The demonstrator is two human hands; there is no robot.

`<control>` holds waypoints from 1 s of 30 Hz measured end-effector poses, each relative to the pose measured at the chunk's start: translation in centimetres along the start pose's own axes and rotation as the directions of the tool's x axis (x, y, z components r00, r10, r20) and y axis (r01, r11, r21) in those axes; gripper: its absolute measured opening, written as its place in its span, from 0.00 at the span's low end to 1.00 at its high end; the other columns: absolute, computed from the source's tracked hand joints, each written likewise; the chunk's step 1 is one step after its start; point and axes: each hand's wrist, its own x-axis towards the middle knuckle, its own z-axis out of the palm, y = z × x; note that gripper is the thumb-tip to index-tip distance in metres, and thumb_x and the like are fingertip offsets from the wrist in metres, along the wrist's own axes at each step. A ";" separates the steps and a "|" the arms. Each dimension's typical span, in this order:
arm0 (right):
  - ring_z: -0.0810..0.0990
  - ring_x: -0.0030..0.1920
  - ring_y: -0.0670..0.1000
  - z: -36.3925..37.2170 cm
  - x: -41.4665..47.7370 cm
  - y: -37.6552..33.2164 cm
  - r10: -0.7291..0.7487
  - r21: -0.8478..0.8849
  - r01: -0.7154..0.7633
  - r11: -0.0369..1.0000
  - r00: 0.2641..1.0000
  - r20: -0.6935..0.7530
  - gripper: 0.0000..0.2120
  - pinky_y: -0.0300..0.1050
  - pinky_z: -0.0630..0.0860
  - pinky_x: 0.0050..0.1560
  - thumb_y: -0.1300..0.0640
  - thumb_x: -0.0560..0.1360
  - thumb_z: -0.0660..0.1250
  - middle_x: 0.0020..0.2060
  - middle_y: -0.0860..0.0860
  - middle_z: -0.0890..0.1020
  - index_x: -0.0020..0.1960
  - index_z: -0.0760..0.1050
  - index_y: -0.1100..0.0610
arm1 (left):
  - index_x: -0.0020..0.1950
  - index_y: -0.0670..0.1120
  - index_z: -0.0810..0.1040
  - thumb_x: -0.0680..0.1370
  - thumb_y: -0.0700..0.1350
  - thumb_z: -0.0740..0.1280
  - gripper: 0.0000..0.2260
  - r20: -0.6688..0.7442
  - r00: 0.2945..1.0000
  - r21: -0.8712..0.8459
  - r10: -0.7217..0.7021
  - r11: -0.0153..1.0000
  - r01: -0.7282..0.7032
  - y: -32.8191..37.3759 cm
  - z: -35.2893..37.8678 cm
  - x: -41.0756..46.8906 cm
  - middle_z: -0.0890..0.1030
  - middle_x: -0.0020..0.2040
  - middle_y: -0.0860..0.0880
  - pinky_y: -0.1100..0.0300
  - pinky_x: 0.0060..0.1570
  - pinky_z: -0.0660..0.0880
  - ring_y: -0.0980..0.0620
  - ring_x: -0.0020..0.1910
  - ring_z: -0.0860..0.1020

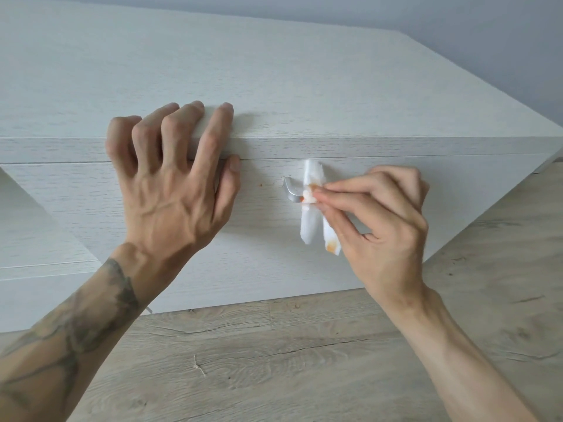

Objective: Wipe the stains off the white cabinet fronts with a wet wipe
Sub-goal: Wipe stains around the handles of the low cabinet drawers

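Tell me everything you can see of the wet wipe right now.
The wet wipe is a white sheet, folded or twisted into narrow strips, smeared orange at its middle and lower tip. The right hand pinches it against the silver handle on the cabinet front; its ends stick up and hang down.

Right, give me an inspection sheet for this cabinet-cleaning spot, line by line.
Surface: white cabinet front, wood-grain finish; small orange speck left of the handle.
Job's things: wet wipe, folded, orange-stained, pressed at the silver handle.
Clutter: nothing seen.
Grippers: left hand braced over the cabinet's top edge, thumb on the front; right hand pinching the wipe at the fingertips.
Cables: nothing seen.
Surroundings: cabinet top bare, wood-look floor below, grey wall behind.
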 end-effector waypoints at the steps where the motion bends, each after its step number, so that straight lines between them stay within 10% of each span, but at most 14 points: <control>1: 0.78 0.49 0.57 -0.5 -0.3 0.4 0.020 -0.013 -0.020 1.000 1.000 -0.005 0.03 0.59 0.74 0.52 0.57 0.80 0.76 0.47 0.46 0.86 0.51 0.89 0.55 | 0.78 0.46 0.72 0.88 0.53 0.56 0.21 -0.003 1.000 0.004 0.001 1.000 -0.001 0.0 0.0 0.0 0.76 0.68 0.40 0.43 0.70 0.57 0.39 0.67 0.69; 30: 0.78 0.50 0.61 -2.4 -1.0 1.7 0.120 -0.026 -0.121 0.992 0.993 -0.017 0.05 0.64 0.75 0.50 0.58 0.80 0.76 0.50 0.47 0.87 0.55 0.88 0.56 | 0.77 0.45 0.72 0.88 0.53 0.56 0.21 0.018 1.000 -0.020 -0.009 1.000 0.010 0.1 -0.4 0.1 0.76 0.68 0.38 0.43 0.68 0.57 0.41 0.67 0.67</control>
